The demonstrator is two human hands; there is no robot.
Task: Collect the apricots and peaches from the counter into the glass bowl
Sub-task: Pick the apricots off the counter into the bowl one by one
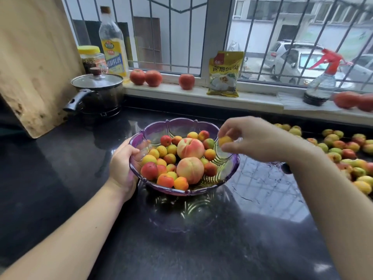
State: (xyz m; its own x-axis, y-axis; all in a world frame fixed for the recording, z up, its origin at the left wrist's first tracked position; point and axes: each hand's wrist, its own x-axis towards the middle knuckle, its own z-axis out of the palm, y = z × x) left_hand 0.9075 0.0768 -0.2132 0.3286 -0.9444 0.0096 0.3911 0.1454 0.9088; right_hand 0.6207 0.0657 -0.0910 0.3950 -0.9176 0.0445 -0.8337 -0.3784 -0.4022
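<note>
Head view looks down on a purple-tinted glass bowl (182,126) standing on a dark, glossy worktop (60,168) near the middle of the scene. Inside it lie two large peaches (190,148), one behind the other, ringed by many small apricots (149,170) in yellow, orange and red. At the bowl's left rim the left hand (123,164) grips the edge, thumb hooked over the glass and fingers curled under its side. Above the right rim the right hand (256,138) pinches a single yellow apricot (224,140) between thumb and fingertips, just over the bowl's inner wall. To the right of that arm, a loose heap of apricots (343,150) spreads across the worktop toward the right edge, green, yellow and red ones lying against each other. Farther off, a white windowsill (181,93) runs the width of the scene. On it stand three red tomatoes (145,77), a yellow packet (224,74) with printed characters, and a clear spray bottle (321,85) with a red trigger head; more red fruit, blurred, sits at the sill's right end. At far left a dark pot (99,93) with a glass lid rests on a burner, with a yellow-lidded jar (91,57) and a tall oil bottle (113,45) behind it. A worn wooden board (34,57) leans upright at the left edge. Beyond the barred window, parked cars show outside.
</note>
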